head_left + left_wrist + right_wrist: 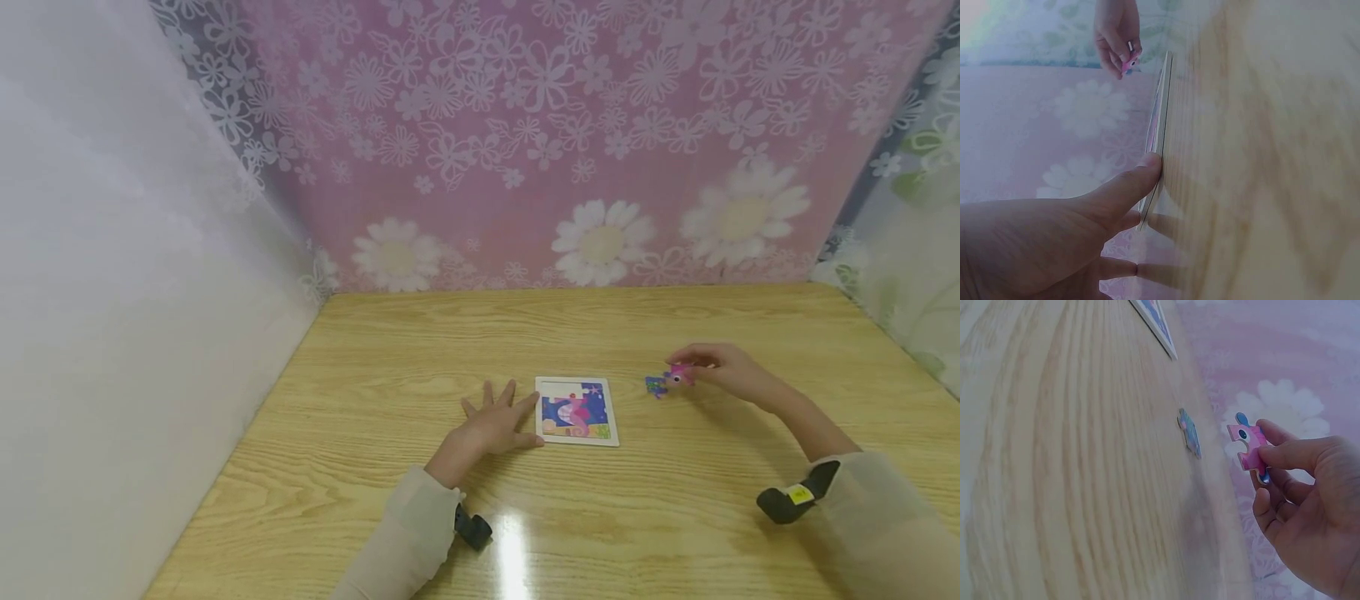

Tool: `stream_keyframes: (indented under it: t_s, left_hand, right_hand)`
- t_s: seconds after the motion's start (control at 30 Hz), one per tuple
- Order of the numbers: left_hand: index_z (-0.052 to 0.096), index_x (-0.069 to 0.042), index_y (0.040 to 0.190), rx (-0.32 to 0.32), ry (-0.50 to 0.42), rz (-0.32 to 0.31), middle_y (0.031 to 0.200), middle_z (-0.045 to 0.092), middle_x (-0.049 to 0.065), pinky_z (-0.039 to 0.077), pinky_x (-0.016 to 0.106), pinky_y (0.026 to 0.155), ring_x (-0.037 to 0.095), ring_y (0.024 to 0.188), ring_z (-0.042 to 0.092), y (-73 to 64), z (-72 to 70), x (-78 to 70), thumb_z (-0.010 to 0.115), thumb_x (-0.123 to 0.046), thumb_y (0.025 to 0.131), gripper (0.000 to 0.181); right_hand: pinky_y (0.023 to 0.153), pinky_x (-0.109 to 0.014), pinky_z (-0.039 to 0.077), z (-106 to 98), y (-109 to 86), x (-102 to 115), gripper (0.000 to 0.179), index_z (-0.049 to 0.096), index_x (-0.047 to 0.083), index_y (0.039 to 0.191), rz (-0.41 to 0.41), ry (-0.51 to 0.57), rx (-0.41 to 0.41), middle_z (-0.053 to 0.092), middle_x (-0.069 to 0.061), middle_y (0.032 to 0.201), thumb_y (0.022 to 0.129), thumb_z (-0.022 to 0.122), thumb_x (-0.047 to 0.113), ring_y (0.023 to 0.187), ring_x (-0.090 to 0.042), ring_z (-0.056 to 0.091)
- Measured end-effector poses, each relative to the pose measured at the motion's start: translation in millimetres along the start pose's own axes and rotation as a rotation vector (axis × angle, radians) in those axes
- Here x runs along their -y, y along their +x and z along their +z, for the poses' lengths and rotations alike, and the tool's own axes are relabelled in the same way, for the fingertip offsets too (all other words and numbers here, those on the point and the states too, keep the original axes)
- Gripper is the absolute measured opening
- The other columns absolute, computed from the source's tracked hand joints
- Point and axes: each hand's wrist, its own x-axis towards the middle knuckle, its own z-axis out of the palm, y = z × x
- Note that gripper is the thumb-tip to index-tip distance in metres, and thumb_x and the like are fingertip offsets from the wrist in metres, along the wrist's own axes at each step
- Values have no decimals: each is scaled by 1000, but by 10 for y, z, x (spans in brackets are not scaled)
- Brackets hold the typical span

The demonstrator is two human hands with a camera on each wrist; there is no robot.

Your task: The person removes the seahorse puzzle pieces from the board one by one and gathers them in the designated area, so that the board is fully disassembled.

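Observation:
A white-rimmed jigsaw board (612,417) lies on the table, partly filled with pieces of a pink seahorse on blue; its upper left part is bare white. My left hand (489,428) has its fingers spread at the board's left side, with the thumb against the edge in the left wrist view. Off to the right, my right hand (737,377) pinches a pink jigsaw piece (1252,449) with a printed eye between thumb and fingers, held above the table. A blue-green jigsaw piece (1189,434) lies on the wood just left of that hand.
The light wooden table (420,342) runs back to a pink flowered curtain (480,167). A pale wall (135,292) stands on the left and a leaf-patterned cloth (915,233) on the right. Each wrist carries a black camera band.

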Motion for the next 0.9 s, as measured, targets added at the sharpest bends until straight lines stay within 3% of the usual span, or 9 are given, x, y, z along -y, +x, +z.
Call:
stream_keyframes:
  t_s: [0.13, 0.4, 0.57, 0.9]
  left_hand:
    - [24, -26, 147, 1, 2, -1, 151, 10, 14, 8, 72, 91, 47, 132, -1, 1, 4, 4, 52, -55, 85, 73]
    - [24, -28, 147, -3, 6, -2, 151, 10, 13, 8, 72, 91, 47, 132, -1, 19, 24, 26, 52, -56, 85, 73]
    - [24, -28, 147, -3, 4, -1, 151, 10, 13, 8, 72, 91, 47, 132, -1, 24, 24, 31, 52, -56, 85, 74]
    - [24, -27, 147, 1, 0, 2, 151, 9, 13, 8, 72, 91, 47, 132, -1, 12, 5, 22, 52, -56, 86, 73]
  right_hand:
    - [71, -28, 48, -16, -26, -62, 23, 60, -2, 113, 13, -12, -12, 61, -18, 107, 94, 52, 7, 91, -10, 56]
    - [70, -28, 48, -60, -48, -180, 24, 60, -3, 111, 65, -7, -11, 61, -19, 107, 93, 53, 11, 93, -8, 55]
    - [62, -31, 49, -75, -69, -261, 23, 60, -5, 109, 87, 44, -9, 61, -20, 103, 92, 54, 9, 84, -10, 58]
    - [53, -29, 46, -95, -85, -390, 24, 60, -7, 110, 155, 32, 16, 62, -18, 99, 91, 56, 6, 69, -13, 56]
